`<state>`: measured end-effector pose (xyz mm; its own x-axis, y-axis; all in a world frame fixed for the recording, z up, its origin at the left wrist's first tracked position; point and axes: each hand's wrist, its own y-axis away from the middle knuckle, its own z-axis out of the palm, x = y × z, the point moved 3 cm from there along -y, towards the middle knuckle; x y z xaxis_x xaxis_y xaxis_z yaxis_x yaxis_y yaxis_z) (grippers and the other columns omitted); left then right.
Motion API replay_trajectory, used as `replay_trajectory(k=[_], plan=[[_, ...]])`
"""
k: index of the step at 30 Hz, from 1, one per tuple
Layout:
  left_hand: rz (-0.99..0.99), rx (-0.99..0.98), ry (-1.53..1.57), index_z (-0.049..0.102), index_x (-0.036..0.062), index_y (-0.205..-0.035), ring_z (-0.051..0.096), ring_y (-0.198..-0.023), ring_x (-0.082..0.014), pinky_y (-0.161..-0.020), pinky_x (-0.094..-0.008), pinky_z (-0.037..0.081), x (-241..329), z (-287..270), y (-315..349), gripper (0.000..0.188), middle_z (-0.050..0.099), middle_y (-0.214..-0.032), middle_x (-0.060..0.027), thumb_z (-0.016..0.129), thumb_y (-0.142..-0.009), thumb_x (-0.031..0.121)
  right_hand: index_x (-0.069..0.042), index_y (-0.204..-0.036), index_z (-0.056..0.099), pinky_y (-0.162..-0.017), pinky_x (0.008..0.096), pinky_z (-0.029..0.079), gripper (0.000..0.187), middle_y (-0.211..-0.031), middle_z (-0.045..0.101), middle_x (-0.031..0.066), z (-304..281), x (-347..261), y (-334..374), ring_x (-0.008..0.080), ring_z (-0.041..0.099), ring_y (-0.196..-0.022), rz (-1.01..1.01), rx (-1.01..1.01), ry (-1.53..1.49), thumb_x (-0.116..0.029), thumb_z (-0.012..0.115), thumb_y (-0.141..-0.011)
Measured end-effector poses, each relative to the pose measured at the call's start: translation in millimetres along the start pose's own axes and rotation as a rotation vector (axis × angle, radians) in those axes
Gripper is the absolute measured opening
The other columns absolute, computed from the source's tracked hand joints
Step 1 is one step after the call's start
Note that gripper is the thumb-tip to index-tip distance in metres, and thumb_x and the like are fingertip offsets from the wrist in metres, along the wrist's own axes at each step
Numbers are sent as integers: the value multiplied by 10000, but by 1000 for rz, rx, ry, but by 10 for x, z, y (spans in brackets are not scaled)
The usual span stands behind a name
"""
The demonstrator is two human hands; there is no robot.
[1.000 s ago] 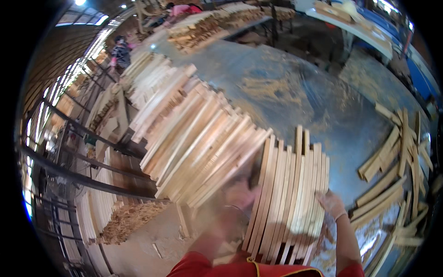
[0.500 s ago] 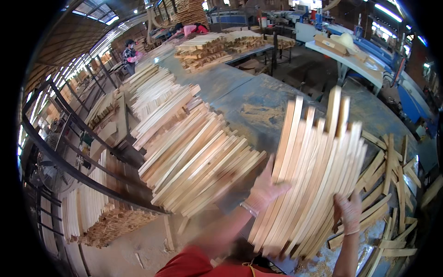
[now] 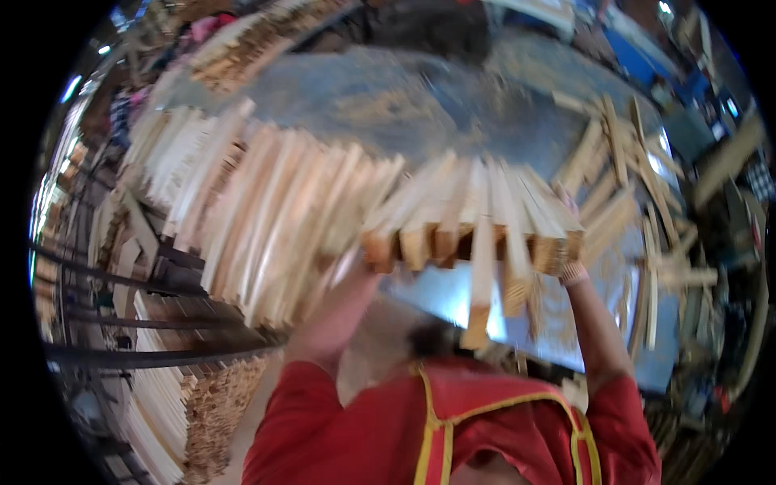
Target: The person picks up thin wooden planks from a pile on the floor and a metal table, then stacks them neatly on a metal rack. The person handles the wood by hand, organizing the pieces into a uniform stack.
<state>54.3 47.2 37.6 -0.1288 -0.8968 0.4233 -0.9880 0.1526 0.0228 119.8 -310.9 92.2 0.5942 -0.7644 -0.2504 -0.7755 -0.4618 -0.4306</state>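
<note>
A bundle of wooden strips (image 3: 453, 198) is held up at the centre of the frame, with its cut ends turned toward the lower edge; by a few longer strips (image 3: 482, 287) the row of ends is overshot, and beneath them a bright patch of tabletop is seen. The right hand (image 3: 569, 202) is set against the right side of the bundle, its fingers closed in on the outer strip and partly covered by the wood; the left forearm (image 3: 333, 319) is directed up to the bundle's left side, where the left hand is hidden, so that how far it is closed cannot be told. A blurred row of pale strips (image 3: 279, 218) is laid on the table (image 3: 525, 133) at left of centre, just beside the bundle; loose strips (image 3: 615, 145) are strewn crosswise at the right of the frame; a further stack (image 3: 250, 52) is seen at the upper left, and another, a lower stack (image 3: 222, 416), at the lower left, beneath a dark bar (image 3: 145, 356); the lower edge is filled by a red garment (image 3: 347, 420) with yellow trim.
</note>
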Motion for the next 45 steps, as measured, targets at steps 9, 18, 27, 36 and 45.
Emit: replay_trajectory(k=[9, 18, 27, 36, 45], plan=[[103, -120, -773, 498, 29, -1510, 625, -1197, -224, -920, -354, 540, -731, 883, 468, 641, 607, -1403, -88, 685, -904, 113, 22, -1643, 264, -1292, 454, 273, 716, -1700, 297, 236, 982, -346, 1161, 400, 278, -1584, 342, -917, 242, -220, 496, -1011], [-180, 42, -159, 593, 78, -1376, 646, -1165, -328, -949, -478, 543, -620, 672, 841, 451, 634, -1307, -131, 640, -940, 184, -127, -1538, 458, -1149, 435, 454, 653, -1429, 634, 216, 477, -83, 894, 390, 544, -1398, 708, -842, -195, -185, 586, -901], [-260, 131, -192, 605, 86, -1356, 570, -1275, -330, -1005, -477, 495, 261, 714, 743, 606, 600, -1354, -127, 796, -839, 338, -86, -1577, 431, -1191, 451, 408, 691, -1528, 568, 203, 1169, -50, -1188, 410, 496, -1437, 227, -492, -319, -310, 600, -945], [-373, 118, -105, 590, 111, -1392, 482, -1366, -363, -1063, -581, 425, 264, 844, 659, 729, 511, -1468, -107, 802, -807, 491, -42, -1592, 416, -1158, 481, 428, 919, -1458, 611, 223, 1633, -579, -2199, 331, 542, -1404, -41, -922, -165, -645, 636, -934], [-458, 173, 372, 570, 32, -1366, 678, -947, -316, -894, -430, 605, 652, -229, 96, 451, 654, -1137, -178, 648, -1008, 294, 20, -1611, 388, -1178, 395, 421, 894, -1537, 546, 208, 792, 339, -1178, 282, 564, -1378, 484, -293, -1045, -505, 718, -967]])
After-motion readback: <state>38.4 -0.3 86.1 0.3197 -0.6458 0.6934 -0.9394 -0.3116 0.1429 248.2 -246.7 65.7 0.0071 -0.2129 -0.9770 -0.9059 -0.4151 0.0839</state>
